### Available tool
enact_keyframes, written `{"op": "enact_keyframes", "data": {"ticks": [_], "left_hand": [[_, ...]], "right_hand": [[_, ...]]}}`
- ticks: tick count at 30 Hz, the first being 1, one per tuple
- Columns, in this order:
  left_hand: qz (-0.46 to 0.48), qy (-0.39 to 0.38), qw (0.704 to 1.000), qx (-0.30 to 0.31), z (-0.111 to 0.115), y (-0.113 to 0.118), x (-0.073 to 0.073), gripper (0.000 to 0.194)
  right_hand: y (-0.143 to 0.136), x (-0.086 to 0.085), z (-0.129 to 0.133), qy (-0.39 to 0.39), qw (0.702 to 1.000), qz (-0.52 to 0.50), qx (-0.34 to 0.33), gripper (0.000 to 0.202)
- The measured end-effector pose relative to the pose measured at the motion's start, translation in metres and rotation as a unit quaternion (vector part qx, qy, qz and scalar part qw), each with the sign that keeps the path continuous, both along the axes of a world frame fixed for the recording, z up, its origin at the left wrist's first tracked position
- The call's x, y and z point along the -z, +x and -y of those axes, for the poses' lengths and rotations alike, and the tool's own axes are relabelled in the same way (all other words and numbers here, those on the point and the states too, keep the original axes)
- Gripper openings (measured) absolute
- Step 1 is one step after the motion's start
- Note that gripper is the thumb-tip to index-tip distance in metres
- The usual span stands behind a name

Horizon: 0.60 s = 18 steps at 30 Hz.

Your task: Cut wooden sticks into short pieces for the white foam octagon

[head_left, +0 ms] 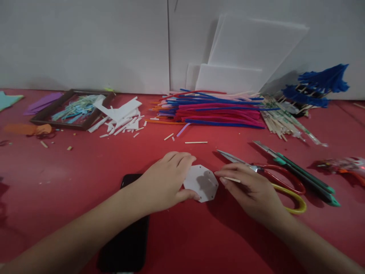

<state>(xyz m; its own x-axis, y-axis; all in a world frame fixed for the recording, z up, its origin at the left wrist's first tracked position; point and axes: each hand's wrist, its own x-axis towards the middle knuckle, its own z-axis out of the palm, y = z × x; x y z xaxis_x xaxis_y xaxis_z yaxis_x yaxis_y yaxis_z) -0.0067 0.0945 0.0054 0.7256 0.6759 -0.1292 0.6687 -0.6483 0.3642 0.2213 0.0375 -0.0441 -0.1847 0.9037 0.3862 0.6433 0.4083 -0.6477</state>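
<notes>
A small white octagonal piece (203, 187) with dark holes near its corners is between my hands, just over the red table. My left hand (168, 182) grips its left edge, thumb at the lower side and fingers at the upper side. Between the thumb and fingers of my right hand (251, 190) is a short wooden stick (232, 179), close to the octagon's right edge. Red-handled scissors (281, 173) lie partly hidden behind my right hand, with a yellow handle loop (296, 203) beside them. Under my left forearm rests a black phone (125, 247).
Pipe cleaners (216, 110) in several colours lie along the wall. Left of them are white paper scraps (122, 116) and a brown frame (42, 120) of shreds. Two green-black cutters (308, 175), wooden sticks (273, 118) and a blue fringed object (322, 82) are right. White sheets (251, 45) lean behind.
</notes>
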Motion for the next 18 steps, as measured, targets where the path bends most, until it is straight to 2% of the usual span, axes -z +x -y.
{"op": "enact_keyframes", "data": {"ticks": [4,8,13,18], "left_hand": [[-0.003,-0.004,1.0,0.023,0.004,0.006,0.002,0.075],[-0.019,0.002,0.999,0.025,0.004,0.015,0.005,0.078],[-0.021,-0.023,0.999,0.008,-0.002,0.019,0.008,0.074],[0.006,-0.034,0.999,0.012,-0.007,0.015,0.011,0.069]], "right_hand": [[0.0,0.002,0.003,-0.089,0.996,-0.031,0.001,0.017],[0.001,0.005,0.003,-0.144,0.984,-0.1,0.004,0.031],[0.005,0.008,0.008,-0.086,0.993,-0.023,0.081,0.021],[0.006,0.013,0.011,0.002,0.993,0.047,0.104,0.016]]}}
